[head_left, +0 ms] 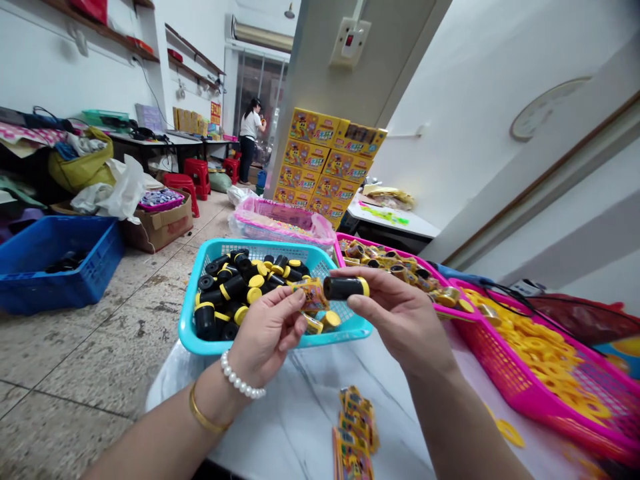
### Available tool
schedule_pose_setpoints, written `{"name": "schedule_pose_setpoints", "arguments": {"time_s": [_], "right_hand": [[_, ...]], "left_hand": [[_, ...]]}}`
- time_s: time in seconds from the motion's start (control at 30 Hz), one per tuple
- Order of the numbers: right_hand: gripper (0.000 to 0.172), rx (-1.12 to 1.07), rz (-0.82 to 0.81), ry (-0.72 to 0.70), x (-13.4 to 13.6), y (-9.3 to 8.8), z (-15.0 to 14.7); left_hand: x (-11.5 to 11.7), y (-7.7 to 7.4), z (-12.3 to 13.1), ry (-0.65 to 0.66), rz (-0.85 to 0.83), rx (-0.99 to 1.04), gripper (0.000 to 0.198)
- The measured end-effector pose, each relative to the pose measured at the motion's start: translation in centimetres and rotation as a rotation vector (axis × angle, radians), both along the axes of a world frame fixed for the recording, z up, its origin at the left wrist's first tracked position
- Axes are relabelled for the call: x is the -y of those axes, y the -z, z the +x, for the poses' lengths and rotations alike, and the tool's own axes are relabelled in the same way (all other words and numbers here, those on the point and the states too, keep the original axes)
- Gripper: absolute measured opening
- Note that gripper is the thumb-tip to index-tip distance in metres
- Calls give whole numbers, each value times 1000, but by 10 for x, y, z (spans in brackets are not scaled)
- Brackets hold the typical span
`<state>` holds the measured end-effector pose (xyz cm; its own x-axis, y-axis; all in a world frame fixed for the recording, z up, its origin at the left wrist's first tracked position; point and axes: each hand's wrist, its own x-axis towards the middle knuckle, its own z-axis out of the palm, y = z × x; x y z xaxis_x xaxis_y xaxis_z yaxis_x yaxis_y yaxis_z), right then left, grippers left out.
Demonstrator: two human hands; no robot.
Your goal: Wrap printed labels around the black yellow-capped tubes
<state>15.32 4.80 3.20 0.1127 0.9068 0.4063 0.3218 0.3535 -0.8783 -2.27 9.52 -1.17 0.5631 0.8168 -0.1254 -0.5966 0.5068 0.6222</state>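
Above the front right of a turquoise basket point(215, 347), my two hands are close together. My left hand point(267, 327) pinches a small yellow printed wrapper point(314, 294) between thumb and fingers. In my right hand point(400, 313) is a black cylinder with a yellow cap point(344, 288), lying sideways, its black end beside the wrapper. I cannot tell whether the two touch. The basket holds many similar black cylinders point(233, 288) with yellow caps. Below my hands, a loose pile of printed wrappers point(354, 433) lies on the marbled white table point(295, 400).
On the right, one pink basket point(505, 373) holds yellow rings point(540, 340); another holds wrapped cylinders point(395, 263). A lined pink basket point(280, 213) and stacked yellow boxes point(320, 160) stand behind. A blue crate point(100, 260) sits left. A person point(249, 137) stands far back.
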Motion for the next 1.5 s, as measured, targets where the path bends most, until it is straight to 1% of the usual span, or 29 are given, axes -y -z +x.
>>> {"name": "schedule_pose_setpoints", "arguments": {"time_s": [0.07, 0.13, 0.23, 0.37, 0.47, 0.6, 0.7, 0.83, 0.9, 0.93, 1.03, 1.07, 1.1, 1.23, 1.33, 1.37, 1.4, 1.43, 1.5], "right_hand": [[36, 5, -38, -48, 0, 1, -3], [33, 3, -58, -69, -2, 1, -4], [28, 8, -48, -37, -2, 3, -5], [24, 65, -34, -16, 0, 4, -6], [22, 174, 6, 16, 5, 5, -8], [19, 405, 76, 84, 9, 6, -9], [17, 449, 146, 122, 9, 6, -10], [19, 367, 173, 67, 8, 8, -9], [21, 352, 172, 43, 7, 11, -7], [22, 349, 169, 34, 7, 11, -6], [24, 379, 176, 13, 6, 12, -4], [25, 403, 183, 6, 6, 11, -4], [27, 428, 188, -7, 5, 9, -3], [32, 498, 208, -66, 5, 3, -1], [52, 517, 228, -63, 7, 2, -1], [58, 523, 236, -57, 7, 3, -2], [59, 526, 246, -51, 8, 4, -2], [57, 527, 258, -40, 8, 5, -3], [46, 530, 294, -25, 8, 7, -4]], "left_hand": [[-1, 1, 0, 7, -6, 5, 38], [-2, 1, 0, 10, -19, 22, 36], [-3, -1, 0, 1, -32, 44, 35], [-2, 0, 1, -16, -6, 29, 40], [-1, 2, 0, 5, 40, 5, 40], [0, 1, 1, 21, 89, -23, 40], [5, 0, 3, -65, 101, -65, 44], [8, 2, 4, -239, 152, -108, 46], [6, 3, 2, -296, 204, -130, 46], [5, 3, 1, -282, 232, -143, 47], [1, 0, -2, -107, 312, -168, 46], [1, -1, -3, -59, 330, -166, 44], [0, -2, -4, -40, 337, -163, 42], [0, -3, -4, -99, 320, -159, 39], [1, 1, -2, -83, 324, -172, 37], [1, 3, -2, -74, 329, -171, 37], [1, 4, -2, -67, 335, -163, 36], [2, 4, -2, -61, 347, -151, 36], [2, 4, -3, -50, 386, -128, 37]]}}
